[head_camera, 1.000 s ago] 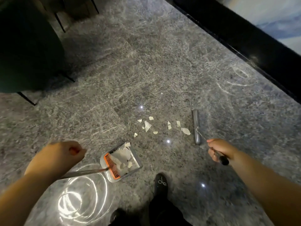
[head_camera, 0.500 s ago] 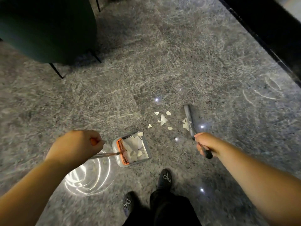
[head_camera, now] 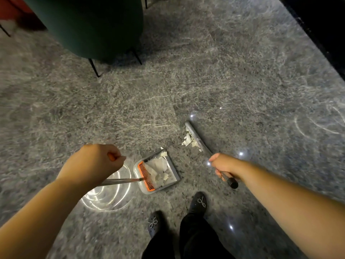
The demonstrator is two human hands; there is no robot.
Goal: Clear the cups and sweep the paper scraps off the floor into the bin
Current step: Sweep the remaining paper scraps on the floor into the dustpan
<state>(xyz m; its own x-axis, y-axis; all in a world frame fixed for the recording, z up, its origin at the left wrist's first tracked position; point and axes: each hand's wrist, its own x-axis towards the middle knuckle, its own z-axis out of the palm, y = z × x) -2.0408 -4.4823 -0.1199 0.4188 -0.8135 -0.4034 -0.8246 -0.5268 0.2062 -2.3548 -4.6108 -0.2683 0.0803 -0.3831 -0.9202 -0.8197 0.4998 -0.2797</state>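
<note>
Right hand [head_camera: 225, 168] grips the broom [head_camera: 196, 136], its head behind the paper scraps [head_camera: 189, 140], dustpan [head_camera: 158, 173] leftward, held by the fisted left hand [head_camera: 95, 163].

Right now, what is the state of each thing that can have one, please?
Grey plastic dustpan with orange comb: on the floor, partly filled with scraps.
White paper scraps: bunched against the broom head, outside the pan.
Grey long-handled broom: head on the floor.
Left hand: grips the dustpan handle.
Right hand: grips the broom handle.
</note>
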